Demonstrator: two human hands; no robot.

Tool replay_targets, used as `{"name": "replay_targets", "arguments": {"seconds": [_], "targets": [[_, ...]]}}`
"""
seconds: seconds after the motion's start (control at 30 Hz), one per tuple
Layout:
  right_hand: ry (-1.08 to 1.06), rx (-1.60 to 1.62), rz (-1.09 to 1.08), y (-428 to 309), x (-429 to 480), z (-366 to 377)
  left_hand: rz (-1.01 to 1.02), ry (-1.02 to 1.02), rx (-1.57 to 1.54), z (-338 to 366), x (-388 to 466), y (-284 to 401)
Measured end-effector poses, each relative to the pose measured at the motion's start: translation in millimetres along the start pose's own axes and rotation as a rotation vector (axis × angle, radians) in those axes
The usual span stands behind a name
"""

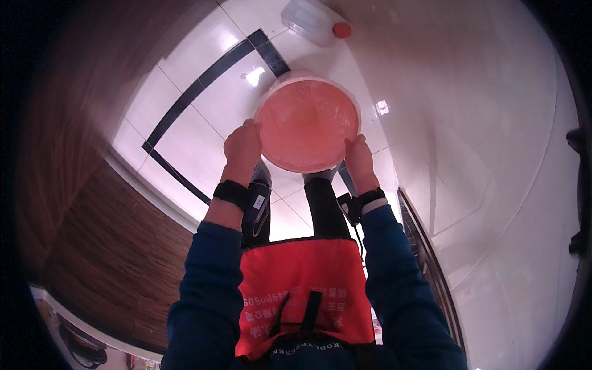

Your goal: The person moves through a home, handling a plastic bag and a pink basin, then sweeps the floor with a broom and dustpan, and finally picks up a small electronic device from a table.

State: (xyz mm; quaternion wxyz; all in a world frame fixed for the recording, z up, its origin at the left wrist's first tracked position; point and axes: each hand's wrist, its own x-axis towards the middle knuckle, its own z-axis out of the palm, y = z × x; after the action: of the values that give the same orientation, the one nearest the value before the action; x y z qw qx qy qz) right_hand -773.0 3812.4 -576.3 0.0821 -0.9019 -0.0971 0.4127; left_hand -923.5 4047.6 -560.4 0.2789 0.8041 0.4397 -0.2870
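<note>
A round pink plastic basin (pixel 307 122) is held out in front of me, its inside facing up and streaked with pale marks. My left hand (pixel 243 145) grips its rim on the left side of the view. On the opposite side, my right hand (pixel 360 155) has the rim between thumb and fingers. Both wrists carry black straps with small devices. Beneath the basin's near edge show my feet and dark trousers, and a red apron (pixel 303 277) bearing writing covers my lap.
A clear plastic jug with a red cap (pixel 342 30) lies beyond the basin. White floor tiles with a dark border strip (pixel 178 111) are below. Dark wood-grain panelling (pixel 106 249) stands at left, a pale tiled wall (pixel 481 138) at right, with a dark-framed edge (pixel 430 259) near my right arm.
</note>
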Motion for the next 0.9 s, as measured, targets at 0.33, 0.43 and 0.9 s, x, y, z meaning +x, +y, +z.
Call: {"name": "replay_targets", "arguments": {"seconds": [0.33,0.43,0.9], "targets": [[0.14,0.107,0.015,37.1,18.9,-11.7,0.105,0.034,-0.189,18.5,16.7,32.7],[0.052,0.228,0.091,51.6,23.3,-27.1,0.124,0.07,-0.268,21.6,28.9,43.7],[-0.275,0.155,-0.301,-0.7,-287.7,-134.1,-0.174,0.029,-0.324,-76.7,-301.3,-78.6]]}}
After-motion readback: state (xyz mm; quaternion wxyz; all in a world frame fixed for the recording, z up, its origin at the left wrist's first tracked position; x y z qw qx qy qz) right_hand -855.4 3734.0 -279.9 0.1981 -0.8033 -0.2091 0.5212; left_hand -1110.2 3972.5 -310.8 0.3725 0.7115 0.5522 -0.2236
